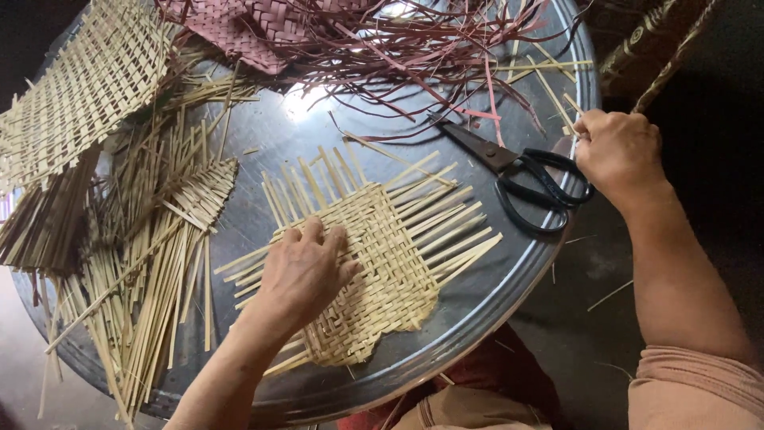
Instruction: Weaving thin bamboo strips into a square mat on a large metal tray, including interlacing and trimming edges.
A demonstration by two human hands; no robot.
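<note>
A small woven mat of pale straw strips (382, 263) lies on a large round metal tray (485, 295). My left hand (306, 271) rests flat on the mat's left side, fingers spread and pressing it down. My right hand (617, 151) is at the tray's right rim, fingers curled around a thin pale strip (561, 99). Black-handled scissors (517, 175) lie on the tray just left of my right hand, blades pointing to the far left.
Loose pale strips (151, 263) are heaped on the tray's left side. A larger open-weave pale piece (87, 87) lies at the far left. A reddish woven piece (263, 28) with long trailing red strips (430, 48) lies along the far edge.
</note>
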